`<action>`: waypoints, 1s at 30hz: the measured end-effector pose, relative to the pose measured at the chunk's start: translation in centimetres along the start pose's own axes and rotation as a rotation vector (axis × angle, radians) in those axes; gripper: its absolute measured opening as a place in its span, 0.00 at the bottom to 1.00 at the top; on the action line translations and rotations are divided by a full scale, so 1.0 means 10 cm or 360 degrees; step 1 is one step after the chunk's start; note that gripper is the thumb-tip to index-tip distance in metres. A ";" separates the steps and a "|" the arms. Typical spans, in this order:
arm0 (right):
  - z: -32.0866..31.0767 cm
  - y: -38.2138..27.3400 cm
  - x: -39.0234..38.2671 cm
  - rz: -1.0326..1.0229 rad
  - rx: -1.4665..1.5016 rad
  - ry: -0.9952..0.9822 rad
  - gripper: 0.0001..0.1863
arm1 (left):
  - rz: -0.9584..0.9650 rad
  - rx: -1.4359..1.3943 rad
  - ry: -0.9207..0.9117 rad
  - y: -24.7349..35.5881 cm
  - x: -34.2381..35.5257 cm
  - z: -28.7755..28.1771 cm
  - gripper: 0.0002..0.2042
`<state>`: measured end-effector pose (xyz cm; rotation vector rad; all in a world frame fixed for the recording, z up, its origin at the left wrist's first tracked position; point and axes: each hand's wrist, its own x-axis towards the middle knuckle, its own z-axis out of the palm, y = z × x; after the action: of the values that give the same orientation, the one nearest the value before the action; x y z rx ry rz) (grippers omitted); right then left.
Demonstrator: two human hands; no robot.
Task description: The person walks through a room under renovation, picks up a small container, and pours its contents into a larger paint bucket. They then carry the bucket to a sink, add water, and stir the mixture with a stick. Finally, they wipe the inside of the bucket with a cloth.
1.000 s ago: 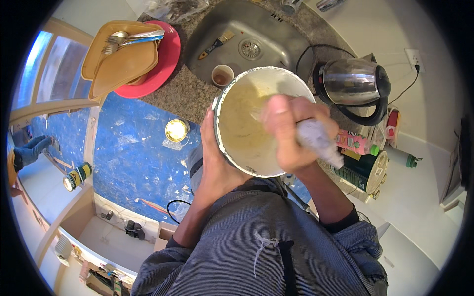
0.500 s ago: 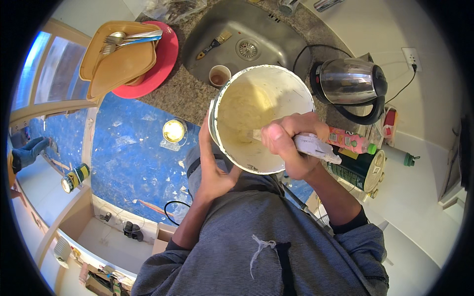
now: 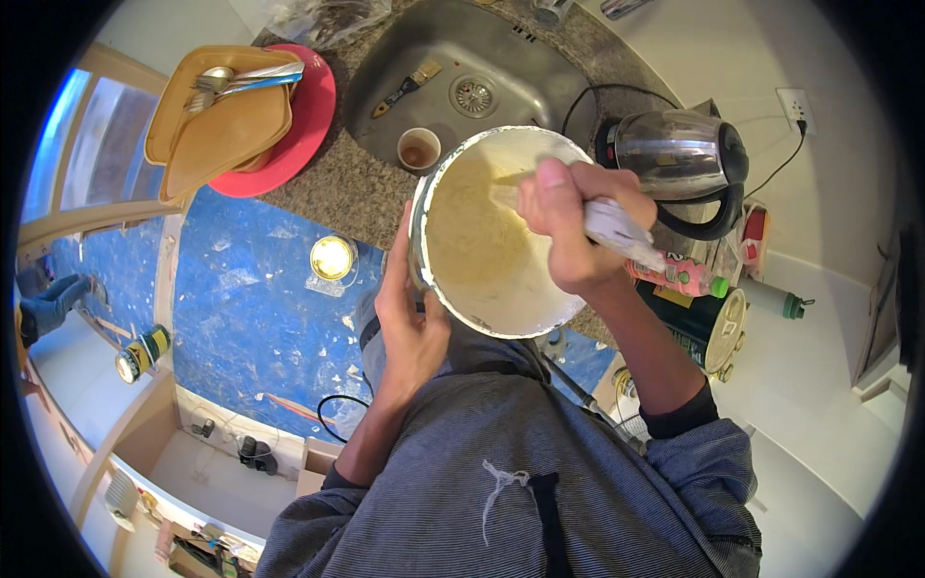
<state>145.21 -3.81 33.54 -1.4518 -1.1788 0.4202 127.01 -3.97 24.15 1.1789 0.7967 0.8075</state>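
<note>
A white-rimmed bucket (image 3: 540,332) is tilted toward me in front of the sink, with a pale yellowish paste (image 3: 464,226) inside it. My left hand (image 3: 409,332) supports the bucket, its fingers and thumb pressed against the left side. Over the bucket's right rim, my right hand (image 3: 578,217) is closed around the thick, white-smeared handle of a tool (image 3: 617,228). The tool's pale working end reaches in toward the paste; motion blur hides its exact shape.
A sink (image 3: 385,58) holds a paintbrush (image 3: 408,87) and a cup (image 3: 418,149). Brown trays with cutlery rest on a red plate (image 3: 323,106). An electric kettle (image 3: 674,154), a pink bottle (image 3: 684,273) and a dark green can (image 3: 708,328) stand right. Another person's legs (image 3: 58,303) show far left.
My right hand and the tool have moved up toward the far side of the bucket. The bucket has shifted slightly left; my left hand remains against it.
</note>
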 end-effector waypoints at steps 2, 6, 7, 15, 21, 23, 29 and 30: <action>0.16 0.02 0.05 -0.0129 -0.0018 0.0024 0.20 | -0.0030 0.0003 -0.0016 0.04 0.02 0.01 0.36; 0.31 -0.02 0.03 -0.0206 0.0051 0.0054 0.19 | -0.0017 0.0135 0.0014 0.02 0.03 0.04 0.36; 0.27 0.00 0.00 -0.0199 0.0114 -0.0010 0.18 | 0.0005 0.0195 0.0028 0.01 0.02 0.05 0.36; 0.12 -0.20 -0.07 0.0275 0.0319 -0.0105 0.18 | 0.0506 0.0952 0.0473 -0.13 -0.04 0.21 0.42; -0.10 -0.11 -0.07 0.0280 0.0202 -0.0077 0.20 | 0.0217 0.0523 0.0448 -0.28 -0.09 0.16 0.41; -0.08 -0.04 -0.03 0.0148 0.0054 -0.0082 0.20 | 0.0245 0.0693 0.0389 -0.18 -0.08 0.14 0.40; 0.23 -0.14 0.02 -0.0323 0.0033 -0.0223 0.18 | 0.0193 0.0464 0.0451 -0.22 -0.04 0.19 0.40; 0.24 -0.16 0.00 -0.0320 0.0038 -0.0235 0.18 | 0.0256 0.0608 0.0447 -0.19 -0.03 0.19 0.40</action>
<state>142.63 -2.81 34.26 -1.2842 -1.4187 0.4054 128.72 -5.46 22.65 1.5023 1.1333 0.9963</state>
